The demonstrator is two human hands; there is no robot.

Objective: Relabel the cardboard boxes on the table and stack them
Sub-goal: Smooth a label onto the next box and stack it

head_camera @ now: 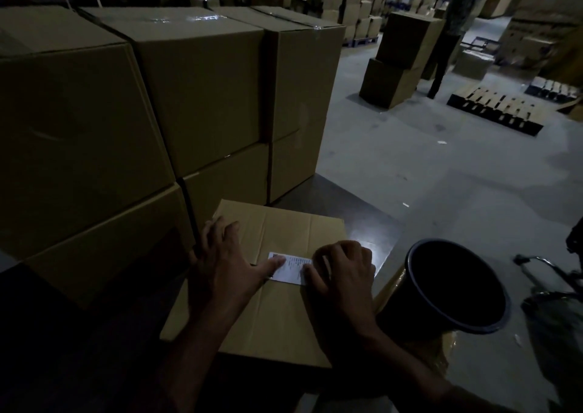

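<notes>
A brown cardboard box (277, 311) lies in front of me on a metal table (356, 220). A white printed label (291, 269) lies on its top face. My left hand (227, 264) rests flat on the box, fingers spread, with its thumb on the label's left part. My right hand (342, 270) has curled fingers pressing down on the label's right end. Stacked cardboard boxes (189, 90) stand two high behind and to the left.
A dark round bin (457, 289) stands just right of the box. Beyond the table lies grey floor with a pallet (495, 109), a two-box stack (400, 59) and a standing person (454, 21). More boxes fill the background. A metal frame (549, 270) sits at far right.
</notes>
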